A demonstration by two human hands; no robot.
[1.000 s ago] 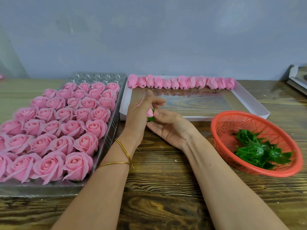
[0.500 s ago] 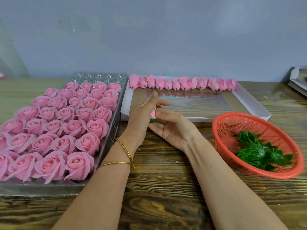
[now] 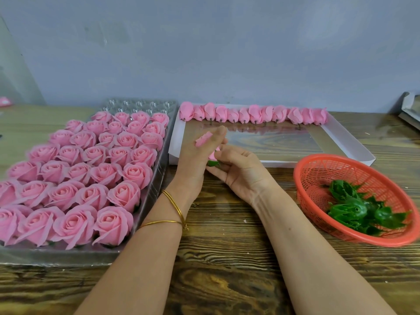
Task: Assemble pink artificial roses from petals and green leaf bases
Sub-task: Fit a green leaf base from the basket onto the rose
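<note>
My left hand [image 3: 195, 162] and my right hand [image 3: 238, 171] meet over the table's middle, both holding one pink rose bud [image 3: 203, 140] with a green leaf base [image 3: 213, 163]. The left hand's fingers curl round the pink petals; the right hand's fingers pinch the green base from below. Most of the bud is hidden between the hands. A row of pink rose buds [image 3: 254, 114] lies along the far side of a white box lid [image 3: 350, 142]. Green leaf bases [image 3: 354, 210] lie in an orange basket [image 3: 318, 169] at the right.
A clear plastic tray [image 3: 156, 178] full of finished pink roses [image 3: 91, 173] fills the left side. A wooden table [image 3: 227, 258] runs to a grey wall behind. Part of a box [image 3: 409, 110] shows at the far right edge.
The hands have stayed together on the bud, shifting slightly; more pink petal now shows above the left hand's fingers. The camera view has tilted a little.
</note>
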